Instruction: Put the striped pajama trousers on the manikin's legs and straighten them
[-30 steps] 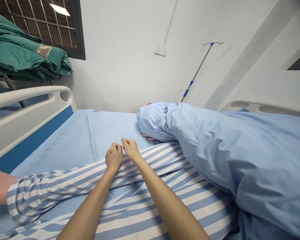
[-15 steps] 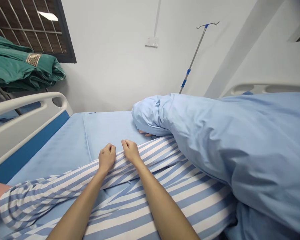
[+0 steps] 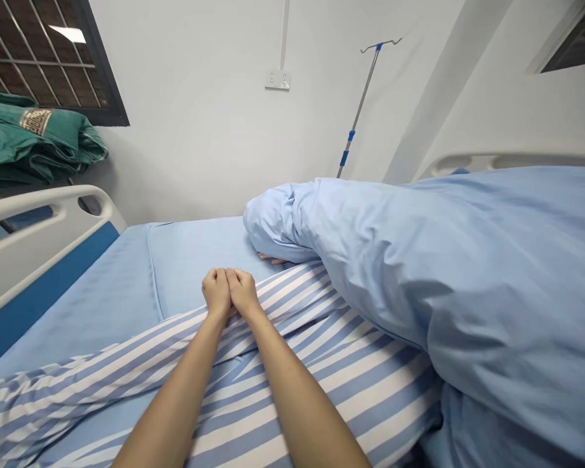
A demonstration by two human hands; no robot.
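Note:
My left hand (image 3: 216, 291) and my right hand (image 3: 243, 290) are both closed into fists, side by side and touching at the thumb side. They rest on or just above the upper edge of a person's leg in blue-and-white striped trousers (image 3: 141, 354). No cloth is visibly pinched up in either fist. Nearer to me, the other striped trouser leg (image 3: 355, 390) lies on the bed. A light blue quilt (image 3: 380, 234) covers the person's body on the right. A few fingers (image 3: 272, 259) of that person show under its edge.
The light blue bed sheet (image 3: 195, 250) spreads beyond the leg. At left stands the white-and-blue bed end board (image 3: 63, 260), with folded green cloth (image 3: 43, 149) behind it. An IV pole (image 3: 358, 110) and a wall socket (image 3: 277, 80) are at the back.
My two fists have come together from a small gap apart, the left one moving right. The view has shifted right, and the bare foot at the left is out of sight.

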